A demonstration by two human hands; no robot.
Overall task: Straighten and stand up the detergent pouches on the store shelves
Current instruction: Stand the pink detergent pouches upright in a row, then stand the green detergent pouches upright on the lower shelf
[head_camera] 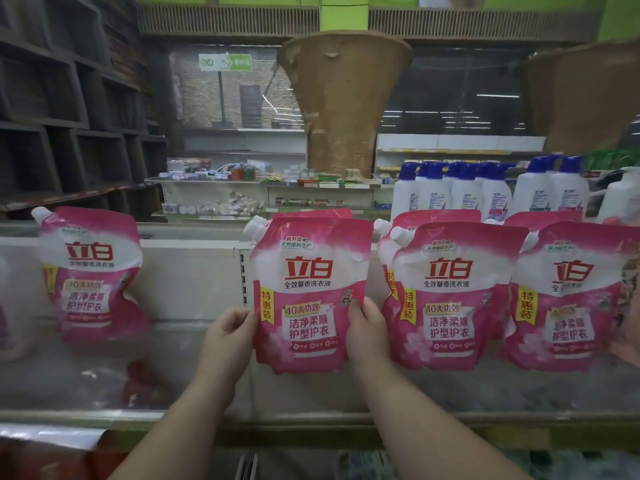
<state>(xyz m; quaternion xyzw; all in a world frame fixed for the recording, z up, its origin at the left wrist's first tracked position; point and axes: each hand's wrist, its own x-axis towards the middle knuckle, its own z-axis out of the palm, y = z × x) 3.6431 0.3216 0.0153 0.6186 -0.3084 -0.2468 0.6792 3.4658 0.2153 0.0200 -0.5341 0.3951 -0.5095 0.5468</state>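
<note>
Shelf [194, 372] gap leftward; left hand [231, 332], right hand [366, 327] fingers pinch upright pouch [308, 292] side edges.

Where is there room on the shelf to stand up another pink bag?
The bare stretch between the far-left pouch and the held pouch, left of the left hand. Right of the right hand it is crowded: the right pouches overlap.

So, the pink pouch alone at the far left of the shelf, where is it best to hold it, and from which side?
Probably by its two side edges around mid-height, coming from the front, the way the left hand and right hand grip the middle pouch. The lone pouch sags and creases in its lower half, and its spout looks too small to steady it.
</note>
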